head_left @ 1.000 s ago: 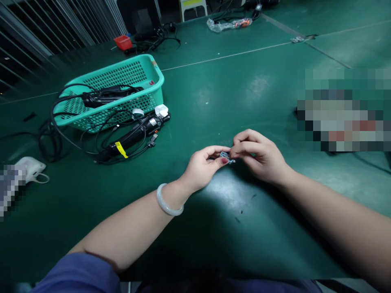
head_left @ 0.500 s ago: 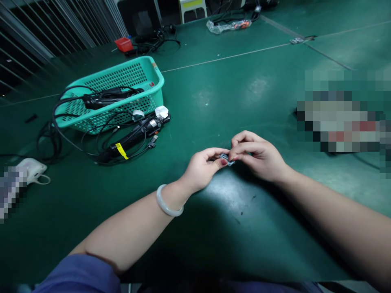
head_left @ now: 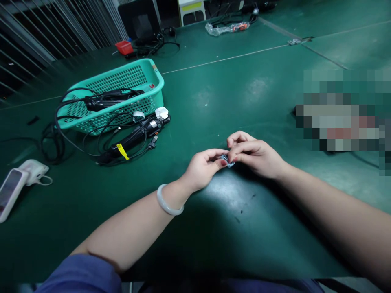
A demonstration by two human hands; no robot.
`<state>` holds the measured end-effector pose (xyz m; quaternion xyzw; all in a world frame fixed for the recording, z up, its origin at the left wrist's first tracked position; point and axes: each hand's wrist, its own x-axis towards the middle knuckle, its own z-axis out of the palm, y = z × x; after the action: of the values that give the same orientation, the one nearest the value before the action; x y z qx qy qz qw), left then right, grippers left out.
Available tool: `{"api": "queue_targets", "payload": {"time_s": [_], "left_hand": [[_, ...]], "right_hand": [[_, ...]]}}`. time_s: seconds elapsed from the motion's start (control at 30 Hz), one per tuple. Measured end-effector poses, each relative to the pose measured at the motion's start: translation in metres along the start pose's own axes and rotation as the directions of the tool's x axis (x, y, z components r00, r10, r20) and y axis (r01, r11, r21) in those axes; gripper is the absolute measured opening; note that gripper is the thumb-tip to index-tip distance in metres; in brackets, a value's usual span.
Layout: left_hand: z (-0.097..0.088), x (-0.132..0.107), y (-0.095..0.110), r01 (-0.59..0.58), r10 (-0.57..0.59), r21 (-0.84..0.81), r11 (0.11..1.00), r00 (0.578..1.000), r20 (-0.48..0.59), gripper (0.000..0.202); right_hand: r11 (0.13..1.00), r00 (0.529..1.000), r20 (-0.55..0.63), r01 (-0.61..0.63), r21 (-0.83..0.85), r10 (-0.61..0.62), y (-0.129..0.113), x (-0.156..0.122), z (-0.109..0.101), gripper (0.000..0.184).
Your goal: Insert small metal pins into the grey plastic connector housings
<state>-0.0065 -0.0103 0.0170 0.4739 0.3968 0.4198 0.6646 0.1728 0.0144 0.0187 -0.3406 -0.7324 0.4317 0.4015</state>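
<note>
My left hand (head_left: 204,167) and my right hand (head_left: 255,154) meet at the middle of the green table (head_left: 232,93), just above its surface. Between their fingertips they pinch a small bluish-grey part (head_left: 227,159); I cannot make out what it is. The fingers of both hands are curled and closed on it. A pale bangle (head_left: 168,201) circles my left wrist.
A teal mesh basket (head_left: 122,83) at the left holds a black tool with cables. A second black tool with a yellow label (head_left: 134,136) lies in front of it. A phone (head_left: 10,193) lies at the far left edge. Blurred items (head_left: 342,122) sit at the right.
Both hands stay pinched on the small part and have shifted very slightly toward me. The view has drifted a little, showing the phone at the left.
</note>
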Motion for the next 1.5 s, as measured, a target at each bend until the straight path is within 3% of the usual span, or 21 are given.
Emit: {"api": "queue_targets", "payload": {"time_s": [0.3,0.47,0.6,0.67,0.73,0.83,0.93,1.03,1.23,1.37,1.5], "left_hand": [[-0.001,0.002,-0.003,-0.003,0.005,-0.046,0.999,1.000,0.030,0.034],[-0.001,0.003,-0.004,0.008,-0.008,-0.075,0.997,1.000,-0.005,0.034],[-0.004,0.006,-0.005,-0.010,-0.017,-0.139,0.990,0.981,-0.192,0.027],[-0.005,0.008,-0.006,-0.033,-0.025,-0.181,0.983,0.951,-0.309,0.022],[-0.006,0.010,-0.006,-0.045,-0.033,-0.207,0.977,0.932,-0.362,0.019],[-0.005,0.010,-0.004,-0.040,-0.044,-0.222,0.974,0.932,-0.361,0.018],[-0.004,0.010,-0.004,-0.040,-0.044,-0.223,0.974,0.932,-0.360,0.018],[-0.005,0.010,-0.005,-0.038,-0.041,-0.211,0.977,0.932,-0.360,0.023],[-0.004,0.009,-0.009,-0.064,0.025,-0.114,0.991,0.948,-0.316,0.032],[-0.003,0.007,-0.007,-0.051,0.035,-0.046,0.998,0.954,-0.296,0.033],[-0.003,0.007,-0.006,-0.034,0.027,-0.021,0.999,0.961,-0.273,0.035]], "right_hand": [[0.997,0.997,-0.030,-0.076,0.021,0.076,-0.001,0.001,-0.002,0.023],[0.999,0.996,-0.080,-0.046,-0.020,0.045,0.000,0.000,-0.004,0.016],[0.978,0.985,-0.168,-0.061,-0.197,0.027,0.000,-0.004,-0.004,0.021],[0.942,0.990,-0.139,-0.059,-0.331,0.014,-0.001,-0.007,0.000,0.027],[0.877,0.999,-0.047,-0.017,-0.480,-0.007,-0.002,-0.009,0.007,0.025],[0.742,0.996,0.084,0.078,-0.666,-0.030,0.000,-0.010,0.018,0.024],[0.669,0.991,0.128,0.114,-0.734,-0.029,0.004,-0.008,0.023,0.017],[0.686,0.994,0.102,0.098,-0.721,-0.035,0.004,-0.006,0.021,0.018],[0.796,0.981,-0.158,-0.009,-0.605,-0.109,-0.011,-0.008,0.014,0.011],[0.782,0.980,-0.161,-0.012,-0.623,-0.114,-0.014,-0.009,0.014,0.011],[0.692,0.982,-0.109,0.030,-0.721,-0.157,-0.013,-0.009,0.015,0.013]]}}
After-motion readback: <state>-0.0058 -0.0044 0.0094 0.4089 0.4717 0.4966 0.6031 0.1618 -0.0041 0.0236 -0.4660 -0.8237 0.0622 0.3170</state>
